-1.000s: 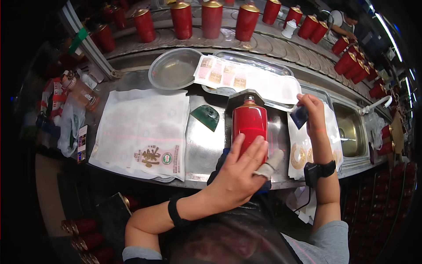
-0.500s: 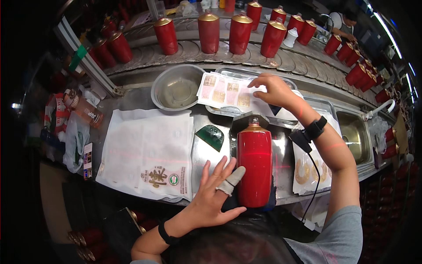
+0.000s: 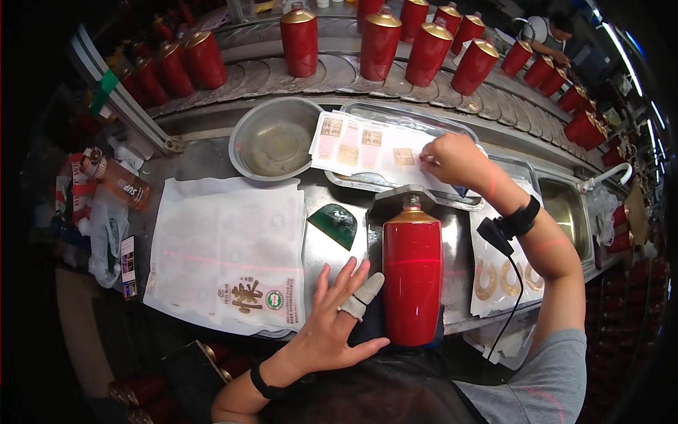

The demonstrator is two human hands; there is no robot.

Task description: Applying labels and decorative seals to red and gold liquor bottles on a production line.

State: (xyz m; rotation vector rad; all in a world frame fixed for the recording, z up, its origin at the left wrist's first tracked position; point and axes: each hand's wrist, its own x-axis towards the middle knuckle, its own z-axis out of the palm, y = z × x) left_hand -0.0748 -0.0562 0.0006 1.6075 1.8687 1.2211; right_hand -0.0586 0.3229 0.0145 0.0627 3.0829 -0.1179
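Note:
A red bottle [image 3: 413, 279] with a gold shoulder lies in front of me, its neck against a grey metal rest [image 3: 404, 201]. My left hand [image 3: 332, 321] is open beside the bottle's left side, fingers spread, with a cloth finger cover on one finger. At the far tray, my right hand [image 3: 455, 164] pinches the right edge of a small decal [image 3: 403, 157] with gold print. More decal strips [image 3: 346, 138] lie to its left. Between the bottle and a large white decal sheet [image 3: 226, 240] sits a dark green half-round scraper [image 3: 335, 225].
A metal bowl [image 3: 272, 145] stands beside the metal tray [image 3: 367, 182]. Sheets with gold rings [image 3: 486, 277] lie at right, before a sink [image 3: 568, 215]. Red bottles [image 3: 299, 42] line a conveyor [image 3: 261, 78] behind. A phone [image 3: 128, 265] lies at left. Another person [image 3: 544, 35] works far right.
My right hand's fingers have closed on a decal, which has shifted right, away from the other strips. My left hand stays spread by the bottle. Bottles on the conveyor have shifted.

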